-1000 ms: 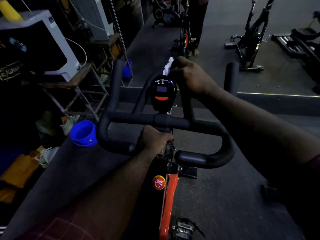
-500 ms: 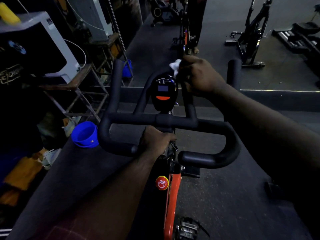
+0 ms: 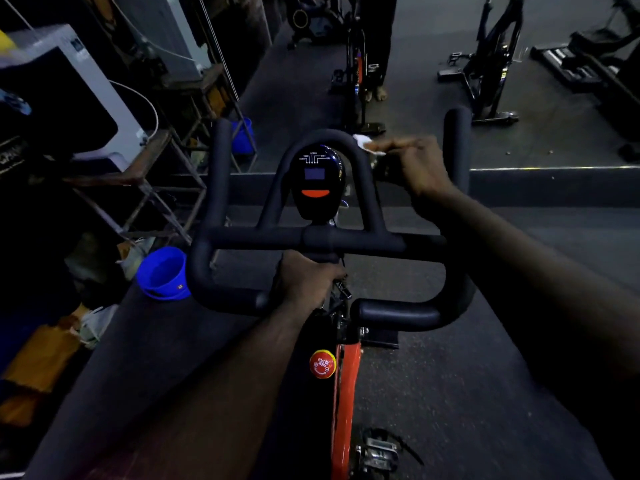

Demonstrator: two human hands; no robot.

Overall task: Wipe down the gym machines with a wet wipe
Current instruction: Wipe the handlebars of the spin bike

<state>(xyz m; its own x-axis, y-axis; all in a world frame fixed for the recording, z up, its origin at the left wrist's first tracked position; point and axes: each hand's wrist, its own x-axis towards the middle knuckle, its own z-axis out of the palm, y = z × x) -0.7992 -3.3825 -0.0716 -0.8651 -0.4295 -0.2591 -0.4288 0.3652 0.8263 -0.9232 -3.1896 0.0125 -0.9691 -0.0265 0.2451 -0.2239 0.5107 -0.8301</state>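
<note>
Head view: right hand (image 3: 420,164) pinching wipe (image 3: 363,143) (handlebar (image 3: 367,174) beside)

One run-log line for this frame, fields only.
left hand: grips handlebar centre | right hand: holds wet wipe at inner loop's right side | console: uncovered

A small, crumpled white wet wipe (image 3: 363,143) sits at upper centre of the frame, pressed against the right shoulder of the spin bike's black looped handlebar (image 3: 367,188), just right of its console (image 3: 317,181).
</note>
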